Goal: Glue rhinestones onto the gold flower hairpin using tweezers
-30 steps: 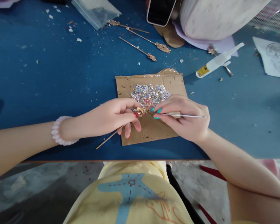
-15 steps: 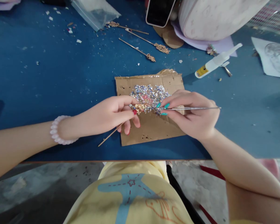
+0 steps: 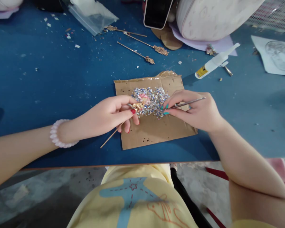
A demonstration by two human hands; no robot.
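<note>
My left hand [image 3: 109, 114] pinches a gold hairpin [image 3: 138, 106] by its ornate head, and the thin stick slants down to the left below the fingers. My right hand [image 3: 194, 109] is closed round metal tweezers [image 3: 187, 103], their tips low at the right side of a pile of small blue, white and silvery beads [image 3: 154, 98]. Some pink pieces [image 3: 144, 98] lie among the beads, just above the hairpin head. The pile rests on a piece of cardboard [image 3: 156, 133]. Whether the tweezer tips hold a bead is too small to tell.
Three gold hairpins [image 3: 160, 50] lie beyond the cardboard, near a plastic bag [image 3: 92, 17] and a phone [image 3: 157, 14]. A glue bottle [image 3: 215, 63] is at the right, before a pale bag [image 3: 213, 20]. A printed sheet [image 3: 275, 55] lies far right.
My right hand has opened some distance from the hairpin, and the tweezers have tilted, rear end up. More pink pieces show. The view has shifted slightly.
</note>
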